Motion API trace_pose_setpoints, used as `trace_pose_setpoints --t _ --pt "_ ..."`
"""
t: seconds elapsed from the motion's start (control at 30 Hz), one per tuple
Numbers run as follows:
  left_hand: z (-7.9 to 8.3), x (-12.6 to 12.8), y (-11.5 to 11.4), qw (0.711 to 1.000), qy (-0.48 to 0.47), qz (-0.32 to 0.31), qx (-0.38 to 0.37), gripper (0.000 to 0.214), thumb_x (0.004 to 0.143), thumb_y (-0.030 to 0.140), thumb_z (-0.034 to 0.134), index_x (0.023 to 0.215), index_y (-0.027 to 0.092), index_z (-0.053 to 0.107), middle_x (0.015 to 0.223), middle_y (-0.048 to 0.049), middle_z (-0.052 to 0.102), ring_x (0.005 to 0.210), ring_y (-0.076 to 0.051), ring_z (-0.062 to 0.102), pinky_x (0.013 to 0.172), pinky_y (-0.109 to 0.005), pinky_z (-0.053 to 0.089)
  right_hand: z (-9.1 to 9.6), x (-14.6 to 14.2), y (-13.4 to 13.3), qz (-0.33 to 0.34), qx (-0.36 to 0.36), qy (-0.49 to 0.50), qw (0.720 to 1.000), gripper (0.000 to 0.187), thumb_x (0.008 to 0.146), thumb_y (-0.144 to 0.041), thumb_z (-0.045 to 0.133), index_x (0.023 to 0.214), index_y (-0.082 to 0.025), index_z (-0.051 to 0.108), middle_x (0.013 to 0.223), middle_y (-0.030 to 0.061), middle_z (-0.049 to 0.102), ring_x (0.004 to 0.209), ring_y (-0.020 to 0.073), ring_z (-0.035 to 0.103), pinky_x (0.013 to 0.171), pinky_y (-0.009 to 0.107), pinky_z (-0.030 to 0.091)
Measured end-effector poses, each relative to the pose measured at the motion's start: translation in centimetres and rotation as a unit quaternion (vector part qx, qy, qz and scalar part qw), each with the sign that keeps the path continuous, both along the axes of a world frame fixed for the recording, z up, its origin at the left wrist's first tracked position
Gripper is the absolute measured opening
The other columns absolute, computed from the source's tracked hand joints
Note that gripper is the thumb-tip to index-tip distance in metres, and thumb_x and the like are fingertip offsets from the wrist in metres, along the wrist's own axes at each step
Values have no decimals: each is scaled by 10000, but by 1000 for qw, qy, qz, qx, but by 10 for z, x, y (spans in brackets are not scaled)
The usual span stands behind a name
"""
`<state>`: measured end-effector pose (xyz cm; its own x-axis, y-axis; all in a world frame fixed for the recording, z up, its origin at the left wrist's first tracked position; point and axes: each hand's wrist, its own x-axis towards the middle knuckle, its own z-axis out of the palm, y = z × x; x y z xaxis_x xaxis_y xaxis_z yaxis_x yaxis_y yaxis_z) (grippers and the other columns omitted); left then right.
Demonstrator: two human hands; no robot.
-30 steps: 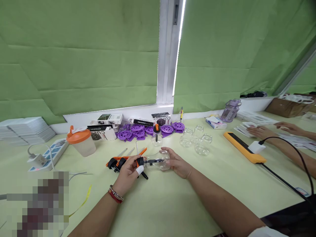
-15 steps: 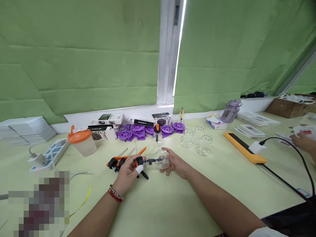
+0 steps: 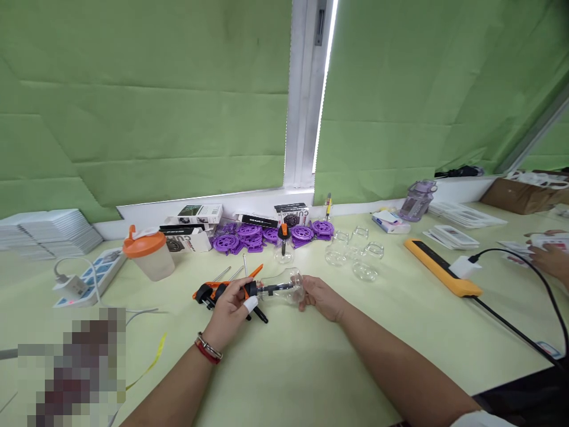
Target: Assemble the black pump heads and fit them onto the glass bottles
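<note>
A clear bottle (image 3: 281, 279) is held on its side above the table, with a black tube inside it. My left hand (image 3: 232, 307), its thumb tip covered in white, is closed around the black cap (image 3: 251, 289) at the bottle's neck. At the other end, the fingers of my right hand (image 3: 323, 298) grip the bottle's base; some fingertips are hidden behind it. Several orange-and-black tops with metal rods (image 3: 205, 295) lie beside and partly behind my left hand. Behind the bottle, a similar clear bottle with an orange-and-black top (image 3: 284, 252) stands upright.
Several clear bottles without tops (image 3: 364, 270) stand right of centre. Purple plastic parts (image 3: 251, 234) and small boxes (image 3: 200, 213) line the back. An orange-lidded cup (image 3: 153, 261) and white power strip (image 3: 104, 273) are left, a yellow power strip (image 3: 440, 270) right. Another person's hand (image 3: 551, 258) holds papers.
My right hand's fingers have shifted and drawn closer together around the bottle's base. The left hand keeps its grip at the neck. At far right, the other person's hand moved slightly.
</note>
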<state>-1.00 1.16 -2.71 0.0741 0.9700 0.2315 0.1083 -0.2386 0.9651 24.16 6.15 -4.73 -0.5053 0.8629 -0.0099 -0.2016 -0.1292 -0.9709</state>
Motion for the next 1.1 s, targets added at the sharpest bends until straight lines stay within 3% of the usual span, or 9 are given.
trace_pose_setpoints --t 0.13,0.27,0.47,0.7,0.9,1.0,1.1 --pt "1 0 0 999 -30 -19 -1 423 776 296 656 1171 194 546 1236 -144 595 1116 -254 588 993 -466 417 5 0 -4 -25 8 36 999 589 817 -528 594 1343 -334 413 1208 76 512 785 149 615 661 351 544" --pt "1 0 0 999 -35 -9 -4 431 758 302 676 1159 194 560 1214 -144 615 1110 -264 594 995 -478 415 8 4 -6 28 16 52 998 663 767 -411 701 1354 -340 402 1349 93 401 900 197 643 698 347 532" --pt "2 0 -1 1000 -15 0 -12 456 758 316 671 1181 190 554 1227 -144 616 1088 -250 594 978 -459 434 8 5 -4 35 -9 9 999 612 801 -497 629 1306 -221 421 991 88 609 661 179 669 487 257 479" --pt "5 3 -3 1000 -16 -2 -17 443 757 326 670 1164 190 560 1217 -125 621 1079 -241 598 959 -424 458 9 2 -4 17 -2 4 1000 544 782 -589 599 1117 -169 513 836 55 639 598 143 632 514 265 486" --pt "3 2 -3 1000 5 5 -7 435 753 322 674 1162 205 580 1247 -128 604 1069 -244 600 959 -436 454 4 2 -2 1 -20 -39 999 566 763 -689 524 940 -151 535 664 29 626 457 138 584 381 236 432" --pt "0 2 -2 1000 10 1 -7 442 757 324 672 1168 194 574 1237 -145 608 1080 -251 593 970 -457 443 2 0 -1 -9 -22 -44 999 562 779 -688 501 911 -145 558 637 31 619 464 142 581 392 242 436" --pt "1 4 -1 1000 -19 -12 -20 453 749 334 679 1163 186 566 1253 -150 598 1103 -250 589 992 -449 431 4 -2 -2 -37 -20 -30 999 530 792 -642 533 920 -133 606 716 60 627 600 155 604 501 272 486"
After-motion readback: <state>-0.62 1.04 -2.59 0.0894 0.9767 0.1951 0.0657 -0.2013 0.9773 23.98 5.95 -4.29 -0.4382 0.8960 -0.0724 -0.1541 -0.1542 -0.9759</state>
